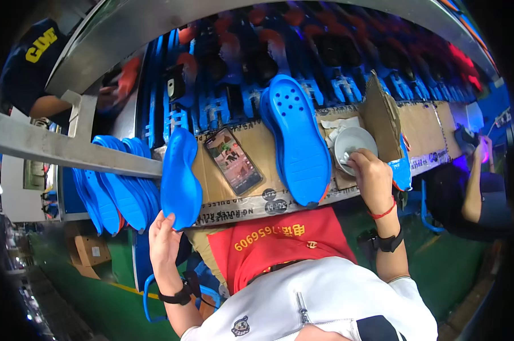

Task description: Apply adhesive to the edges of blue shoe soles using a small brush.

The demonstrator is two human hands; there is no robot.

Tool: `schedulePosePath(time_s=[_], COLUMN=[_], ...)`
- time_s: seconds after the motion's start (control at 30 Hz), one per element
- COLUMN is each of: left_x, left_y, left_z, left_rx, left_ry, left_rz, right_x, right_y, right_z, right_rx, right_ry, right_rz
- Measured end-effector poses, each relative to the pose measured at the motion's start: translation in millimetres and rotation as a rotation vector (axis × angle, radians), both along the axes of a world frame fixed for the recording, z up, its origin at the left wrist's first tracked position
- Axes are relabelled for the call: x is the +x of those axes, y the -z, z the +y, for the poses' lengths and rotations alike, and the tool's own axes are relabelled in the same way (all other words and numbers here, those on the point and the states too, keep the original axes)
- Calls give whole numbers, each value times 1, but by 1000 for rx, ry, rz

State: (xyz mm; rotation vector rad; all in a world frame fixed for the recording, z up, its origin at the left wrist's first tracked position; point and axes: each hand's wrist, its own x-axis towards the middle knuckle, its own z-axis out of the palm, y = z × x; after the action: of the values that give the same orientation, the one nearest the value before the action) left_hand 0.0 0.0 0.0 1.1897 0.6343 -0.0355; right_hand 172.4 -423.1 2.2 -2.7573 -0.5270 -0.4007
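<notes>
Left hand (165, 241) grips blue sole (180, 179); right hand (371, 176) at white bowl (353, 145), maybe dipping.

1. The bench (257, 142) is a narrow board covered in brown cardboard, taped along its near edge
2. A blue shoe sole (180, 176) lies at the bench's left end, its heel over the near edge
3. A phone (233, 161) lies flat, screen up, just right of it
4. A blue perforated clog (298, 142) lies across the middle, from far edge to near edge
5. A white bowl (354, 142) sits right of the clog, beside an upright cardboard flap (382, 116)
</notes>
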Motion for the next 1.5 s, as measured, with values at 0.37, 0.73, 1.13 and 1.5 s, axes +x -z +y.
schedulePosePath(time_s=[0.37,0.73,1.13,1.5], left_x=[78,97,93,91], left_y=[-27,-39,-37,-35], left_z=[-133,-194,-195,-195], left_rx=[-69,272,417,428], left_ry=[101,156,161,157], left_rz=[-314,-534,-533,-532], right_x=[-18,-48,-46,-45], right_y=[-16,-52,-48,-43], right_z=[-3,28,37,31], right_rx=[64,499,404,274], right_ry=[21,-334,-418,-379], right_rz=[-72,-137,-144,-245])
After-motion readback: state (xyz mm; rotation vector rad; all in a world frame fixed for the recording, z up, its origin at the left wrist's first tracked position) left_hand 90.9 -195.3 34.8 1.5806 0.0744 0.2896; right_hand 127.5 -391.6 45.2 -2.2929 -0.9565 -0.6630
